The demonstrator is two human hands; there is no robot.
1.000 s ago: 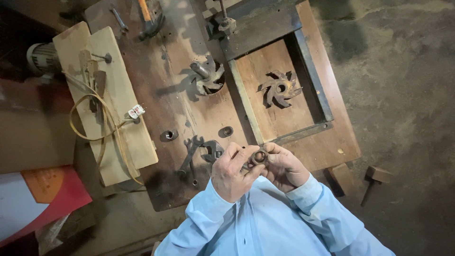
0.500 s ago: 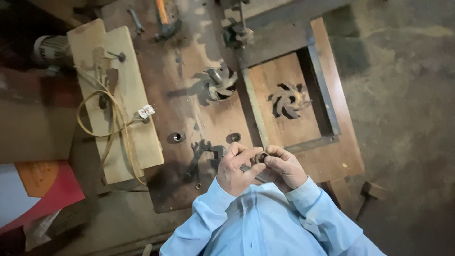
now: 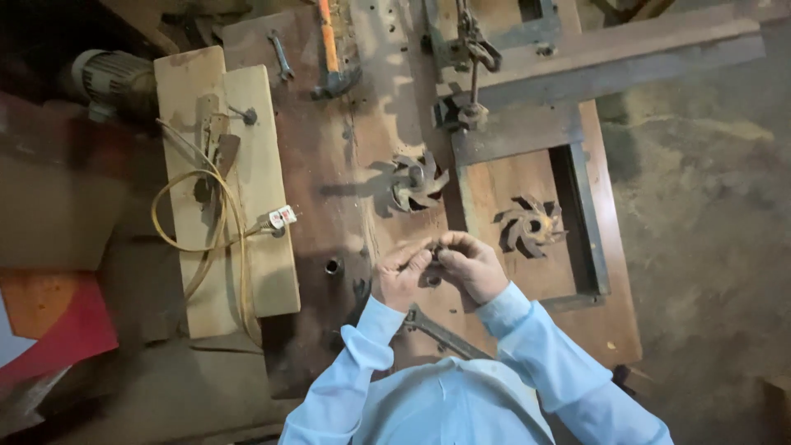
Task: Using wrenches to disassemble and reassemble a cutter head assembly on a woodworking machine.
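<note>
Left hand (image 3: pixel 401 276), right hand (image 3: pixel 472 265) fingertip-to-fingertip

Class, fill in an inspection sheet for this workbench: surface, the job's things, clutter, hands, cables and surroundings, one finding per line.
Surface: worn wooden bench with a metal frame on its right half.
Job's things: small dark metal part pinched between both hands; two toothed cutter wheels, one on the bench, one inside the frame.
Clutter: hammer, small wrench, larger wrench below the wrists.
Hands: left hand and right hand meet, fingers closed on the part.
Cables: yellowish cord looped over a pale plank.
Surroundings: electric motor top left, dusty floor on the right.
</note>
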